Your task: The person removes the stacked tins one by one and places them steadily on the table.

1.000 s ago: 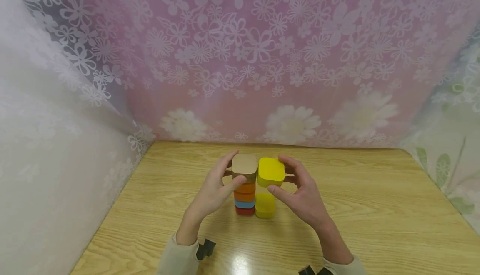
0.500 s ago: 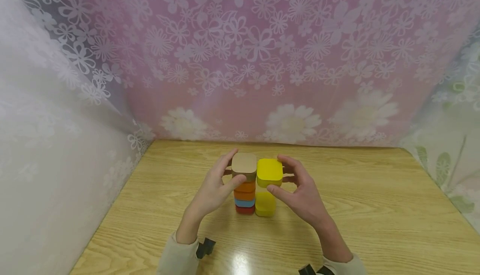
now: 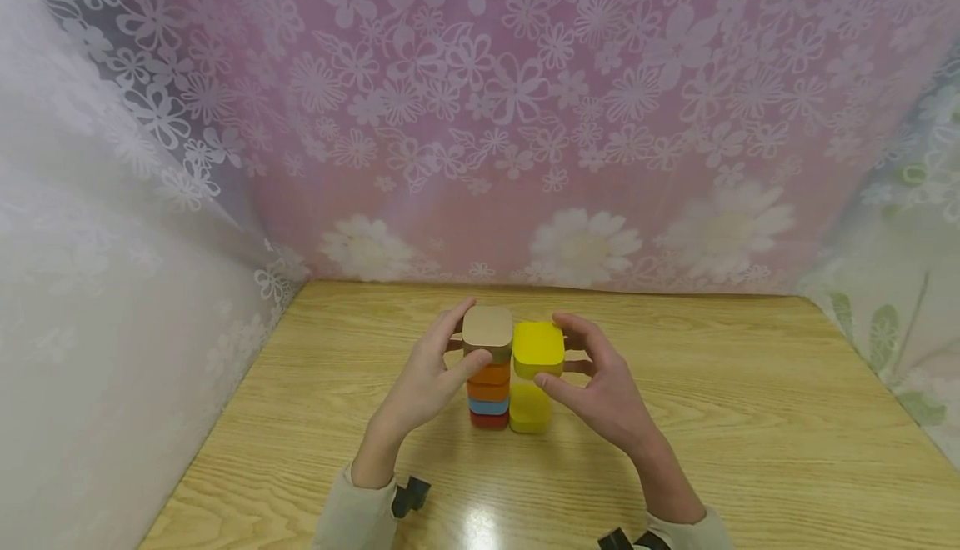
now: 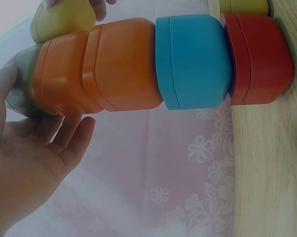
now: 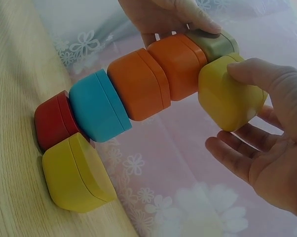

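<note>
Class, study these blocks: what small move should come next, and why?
Probably lower the held yellow block: the right grip holds it raised, roughly above a second yellow block standing on the table, while the left grip holds the tan block atop the tower.

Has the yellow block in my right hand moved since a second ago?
Yes: in the head view, the held yellow block sits slightly lower and further left against the red block.
</note>
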Demonstrator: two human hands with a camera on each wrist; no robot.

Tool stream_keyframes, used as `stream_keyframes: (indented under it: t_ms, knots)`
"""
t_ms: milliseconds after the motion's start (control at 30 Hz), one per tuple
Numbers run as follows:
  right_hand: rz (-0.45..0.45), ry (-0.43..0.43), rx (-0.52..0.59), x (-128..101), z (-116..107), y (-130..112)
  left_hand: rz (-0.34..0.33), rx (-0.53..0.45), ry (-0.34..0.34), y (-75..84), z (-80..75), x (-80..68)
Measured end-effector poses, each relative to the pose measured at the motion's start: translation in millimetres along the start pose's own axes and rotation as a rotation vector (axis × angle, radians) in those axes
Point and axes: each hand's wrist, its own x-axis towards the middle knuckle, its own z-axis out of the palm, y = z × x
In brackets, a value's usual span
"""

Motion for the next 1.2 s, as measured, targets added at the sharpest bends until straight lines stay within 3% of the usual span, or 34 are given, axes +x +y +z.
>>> stream_keyframes:
  t_ms: [333,800,1200]
  knots:
    - [0.039,-0.044,0.018,1,-3,3,-0.018,0.004,-0.006,-1.9,-0.6,1.5]
    - [0.071,-0.102,-0.101,0,-10,8,-0.011,0.005,0.001,-1.7,0.3,1.1]
    - [0.086,-0.138,-0.103,-1,-13,10,-0.023,-0.001,0.002,-3.2,0.9,-0.1]
